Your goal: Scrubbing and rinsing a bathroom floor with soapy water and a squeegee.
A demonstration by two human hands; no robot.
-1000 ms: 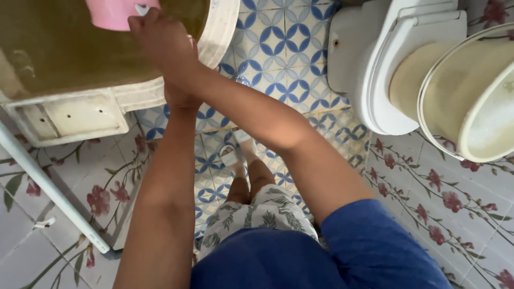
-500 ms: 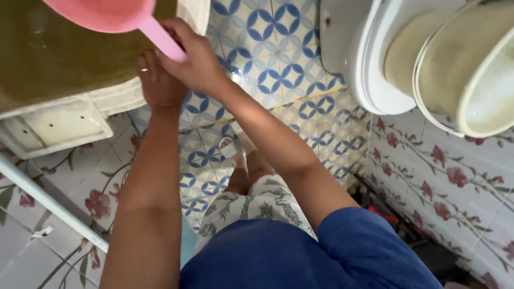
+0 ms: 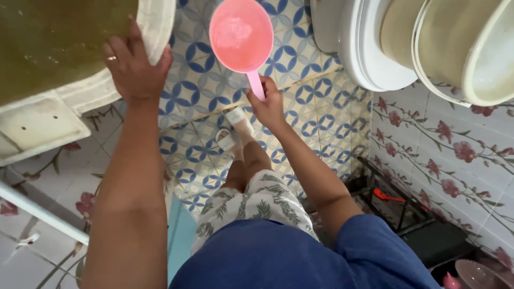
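The right hand is closed around the handle of a pink dipper, held level at top centre of the frame, apparently so the water in its bowl stays in. The left hand, fingers spread, rests flat on the rim of the water tank at upper left, seemingly as a brace. Below lies a blue-patterned tile floor; floral wall tiles fill the right. A white toilet and cream bucket occupy the upper right.
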